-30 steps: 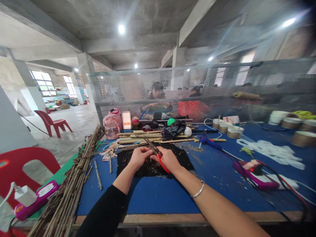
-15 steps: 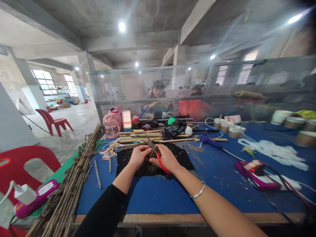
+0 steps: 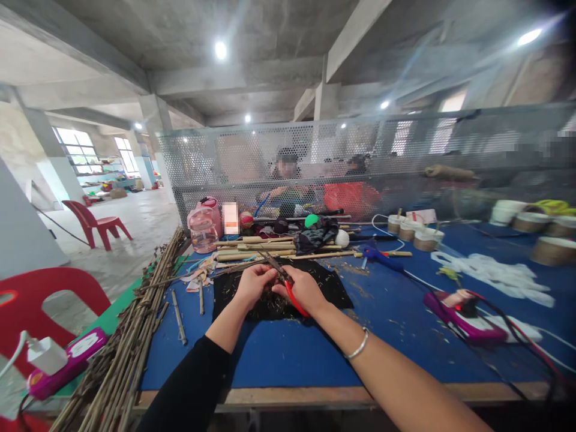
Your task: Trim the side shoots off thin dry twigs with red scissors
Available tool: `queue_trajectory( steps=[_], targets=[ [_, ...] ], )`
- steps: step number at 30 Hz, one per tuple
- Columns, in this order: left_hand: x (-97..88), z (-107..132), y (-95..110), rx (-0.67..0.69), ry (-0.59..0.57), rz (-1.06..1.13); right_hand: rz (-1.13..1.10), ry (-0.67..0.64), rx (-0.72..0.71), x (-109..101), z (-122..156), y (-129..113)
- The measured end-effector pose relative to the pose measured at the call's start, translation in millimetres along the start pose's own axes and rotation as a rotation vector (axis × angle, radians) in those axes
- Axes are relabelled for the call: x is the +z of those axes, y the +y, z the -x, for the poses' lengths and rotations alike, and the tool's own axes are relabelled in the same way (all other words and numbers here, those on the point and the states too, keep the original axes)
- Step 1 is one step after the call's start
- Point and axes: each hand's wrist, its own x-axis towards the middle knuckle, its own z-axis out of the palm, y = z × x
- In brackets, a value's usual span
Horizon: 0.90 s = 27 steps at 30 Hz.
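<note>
My right hand [image 3: 302,288] is closed round red-handled scissors [image 3: 294,300], whose blades point up and left towards a thin brown twig. My left hand [image 3: 252,283] is closed on that twig [image 3: 240,268], which runs leftward from the scissor blades. Both hands hover over a black cloth [image 3: 326,285] strewn with small clippings, spread on the blue table top [image 3: 279,354].
A long bundle of dry sticks [image 3: 135,336] lies along the table's left edge. Bamboo rods [image 3: 256,249], a pink jug [image 3: 203,231], a blue glue gun [image 3: 380,258], a purple power strip [image 3: 463,321] with cables and white cups [image 3: 418,237] are about. People sit behind a mesh screen [image 3: 360,144].
My hands stay together over the black cloth with only slight shifts; the view has wobbled a little.
</note>
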Motion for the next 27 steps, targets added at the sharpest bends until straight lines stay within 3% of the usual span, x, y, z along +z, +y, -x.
queue_trajectory(
  steps=[6, 15, 23, 27],
  targets=[
    [-1.7, -1.4, -1.4, 0.011, 0.019, -0.06, 0.082, -0.027, 0.034, -6.2, 0.5, -1.7],
    [-1.3, 0.7, 2.5, -0.013, 0.073, -0.114, 0.037, -0.054, 0.109, -4.4, 0.7, -0.1],
    [0.5, 1.6, 5.8, 0.024, 0.041, -0.071, 0.07, -0.032, 0.028, -0.6, 0.5, -1.9],
    [-0.1, 1.7, 6.3, 0.059, 0.084, -0.138, 0.038, -0.025, 0.042, 1.0, 0.2, -0.9]
  ],
)
